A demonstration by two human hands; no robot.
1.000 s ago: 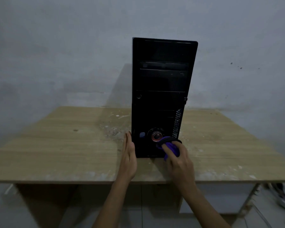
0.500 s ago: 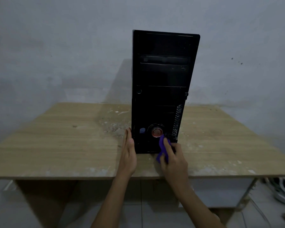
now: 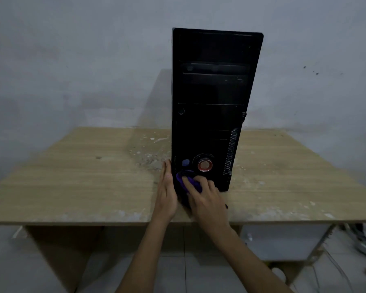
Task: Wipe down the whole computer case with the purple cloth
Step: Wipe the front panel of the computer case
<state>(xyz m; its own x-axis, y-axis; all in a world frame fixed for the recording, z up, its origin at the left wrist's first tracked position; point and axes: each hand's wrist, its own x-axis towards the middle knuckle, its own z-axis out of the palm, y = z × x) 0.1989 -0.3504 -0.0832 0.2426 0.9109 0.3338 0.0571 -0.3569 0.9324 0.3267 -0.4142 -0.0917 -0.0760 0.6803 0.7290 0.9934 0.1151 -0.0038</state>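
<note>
Fingers of my right hand (image 3: 207, 199) curl around the purple cloth (image 3: 188, 181), pressing it low on the computer case (image 3: 213, 98) front; left hand (image 3: 167, 187) lies flat, bracing its side. I judge the upper front, top and sides remain unwiped.

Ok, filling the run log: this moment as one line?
left hand steadies case side | right hand presses cloth on lower front | table

Lower left corner of the computer case (image 3: 211, 92) is being covered by the right hand (image 3: 207, 199). Most of the purple cloth (image 3: 187, 180) is being hidden under its fingers. Objects at the right edge are being cut off, unidentifiable.
</note>
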